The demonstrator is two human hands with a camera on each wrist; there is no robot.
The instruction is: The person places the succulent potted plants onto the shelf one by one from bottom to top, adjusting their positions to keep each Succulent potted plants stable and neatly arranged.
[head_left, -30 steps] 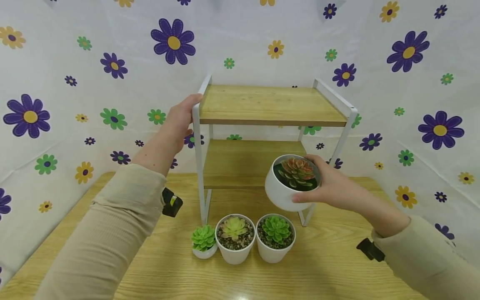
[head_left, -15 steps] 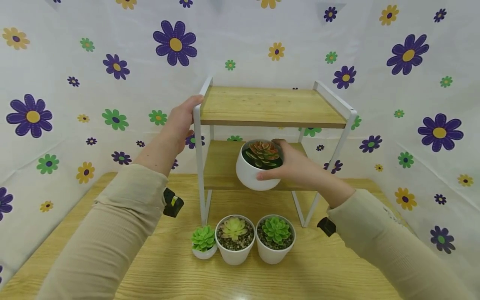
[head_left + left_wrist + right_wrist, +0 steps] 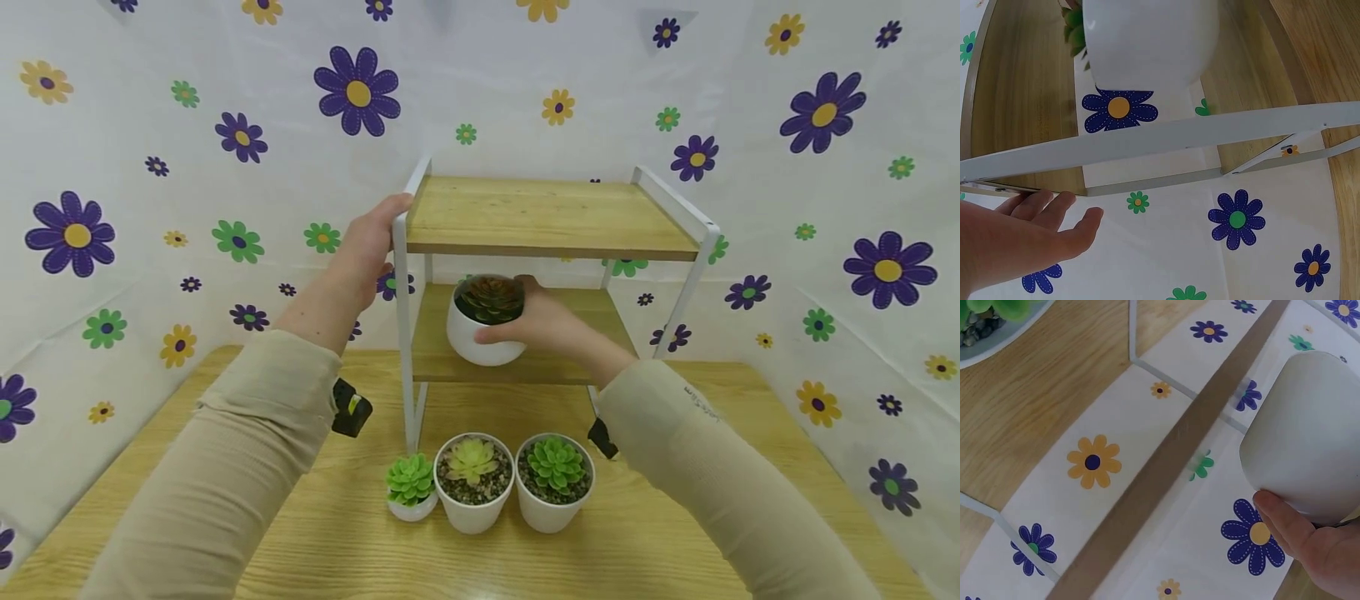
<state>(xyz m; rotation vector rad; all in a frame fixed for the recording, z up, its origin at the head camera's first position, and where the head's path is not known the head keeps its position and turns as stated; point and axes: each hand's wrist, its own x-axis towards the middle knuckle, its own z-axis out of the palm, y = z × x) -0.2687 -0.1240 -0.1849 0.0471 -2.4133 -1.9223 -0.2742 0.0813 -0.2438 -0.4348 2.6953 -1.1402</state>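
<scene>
My right hand (image 3: 551, 321) grips a rounded white pot (image 3: 476, 340) from its right side, thumb across the front. A dark reddish-green succulent (image 3: 491, 298) sits in it. The pot hangs between the two wooden boards of a white-framed shelf rack (image 3: 555, 215), in front of and over the lower board (image 3: 435, 354). In the right wrist view, my fingers (image 3: 1288, 522) lie against the white pot wall (image 3: 1310, 431). My left hand (image 3: 369, 250) holds the rack's upper left side rail, fingers hooked over it; the left wrist view shows them partly hidden behind the rail (image 3: 1147, 147).
On the wooden table (image 3: 337, 533), before the rack, stand a small white pot (image 3: 412, 507) with a green succulent, a larger pot (image 3: 472, 512) with a yellowish one, and another larger pot (image 3: 551, 510) with a green one. A flower-patterned cloth (image 3: 480, 83) hangs behind.
My right hand has carried the potted succulent left and upward, from in front of the rack's right side to between its boards. My left hand stays at the rail.
</scene>
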